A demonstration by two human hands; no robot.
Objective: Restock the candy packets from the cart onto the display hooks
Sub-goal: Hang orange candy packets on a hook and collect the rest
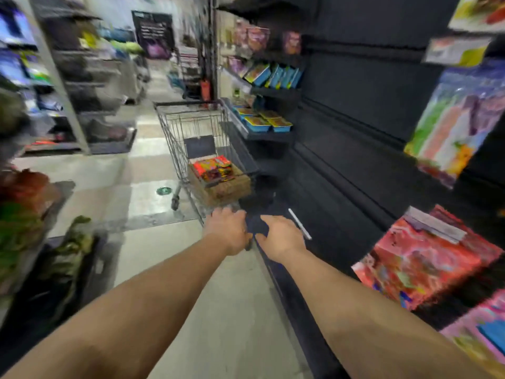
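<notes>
Both arms stretch forward down a shop aisle toward a wire cart (196, 138) standing on the tiled floor (153, 203) just beside a dark shelving unit (355, 119). The left hand (229, 228) sits at the near end of the cart, its fingers (221, 213) curled downward over what looks like the cart's handle, though blur keeps me from seeing whether they truly wrap it. The right hand (281, 236) reaches alongside it, thumb spread toward the left hand, fingers loosely bent and open over something dark; I cannot tell whether it touches anything.

The candy packets (214, 168), red with yellow and green print, lie stacked in a brown cardboard box (221, 187) at the near end of the cart's basket. A dark panel (199, 146) stands upright behind the box.

On the right, bright bags (448, 127) hang against the dark shelving unit, and a red bag (420, 258) hangs lower, closer to the viewer. Farther along, blue-edged boxes (262, 121) rest on a shelf just past the cart, with more tilted on the shelf above. Shelves of blurred goods (24, 64) line the left side of the aisle.
</notes>
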